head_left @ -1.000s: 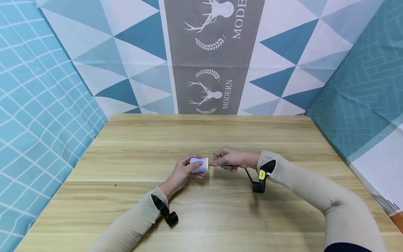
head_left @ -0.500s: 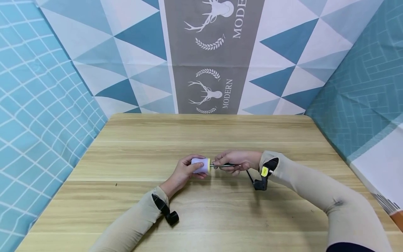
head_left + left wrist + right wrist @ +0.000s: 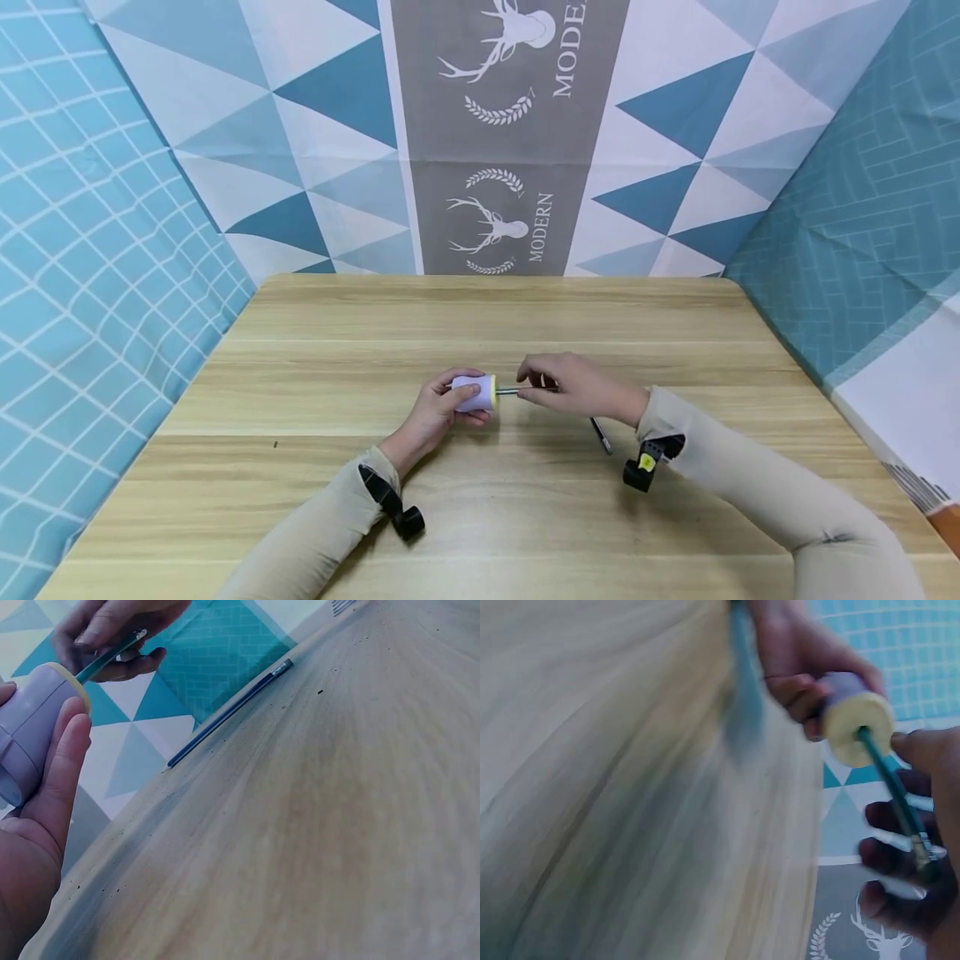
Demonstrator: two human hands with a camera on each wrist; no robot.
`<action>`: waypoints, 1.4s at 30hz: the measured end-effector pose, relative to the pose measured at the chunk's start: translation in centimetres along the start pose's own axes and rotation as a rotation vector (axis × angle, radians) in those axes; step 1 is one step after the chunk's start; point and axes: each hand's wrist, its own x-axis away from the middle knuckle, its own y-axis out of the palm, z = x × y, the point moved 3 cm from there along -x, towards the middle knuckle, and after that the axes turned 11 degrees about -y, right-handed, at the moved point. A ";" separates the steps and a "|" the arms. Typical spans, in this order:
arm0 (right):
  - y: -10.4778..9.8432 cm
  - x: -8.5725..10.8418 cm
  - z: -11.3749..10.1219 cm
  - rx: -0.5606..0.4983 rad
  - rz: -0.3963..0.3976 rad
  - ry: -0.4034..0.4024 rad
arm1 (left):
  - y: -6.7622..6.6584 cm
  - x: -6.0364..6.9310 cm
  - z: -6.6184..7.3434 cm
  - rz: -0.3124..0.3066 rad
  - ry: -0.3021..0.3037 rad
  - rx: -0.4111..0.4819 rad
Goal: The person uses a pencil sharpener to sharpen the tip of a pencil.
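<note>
My left hand [image 3: 427, 421] grips a lavender cylindrical pencil sharpener [image 3: 34, 724] with a yellow end face [image 3: 855, 742]. Into the hole in that face runs a green pencil [image 3: 891, 784], its metal-banded end pointing to the right in the head view. Around the free part of this pencil is my right hand [image 3: 577, 387], palm down. In the right wrist view its fingers [image 3: 885, 855] are spread and loose, and the thumb lies near the yellow face. Part of the pencil is hidden by that hand in the head view.
A second, dark pencil [image 3: 602, 437] lies on the wooden table [image 3: 480, 517], below the right hand; it also shows in the left wrist view. Patterned cloths [image 3: 510, 167] hang behind and at both sides of the table.
The right hand has loosened its pinch on the green pencil, turned palm down and shifted right, so more of the pencil's shaft shows. Left hand and sharpener stay nearly still.
</note>
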 end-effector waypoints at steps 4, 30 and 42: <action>1.0 0.4 -0.5 0.238 0.071 -0.184 | 0.0 0.1 0.1 0.006 -0.001 0.010; 3.3 -0.3 -0.6 1.054 0.070 -0.651 | 0.2 0.2 0.0 -0.002 -0.015 0.012; 2.2 -1.7 0.2 -0.040 -0.026 -0.155 | 0.2 0.2 -0.1 -0.022 -0.005 0.006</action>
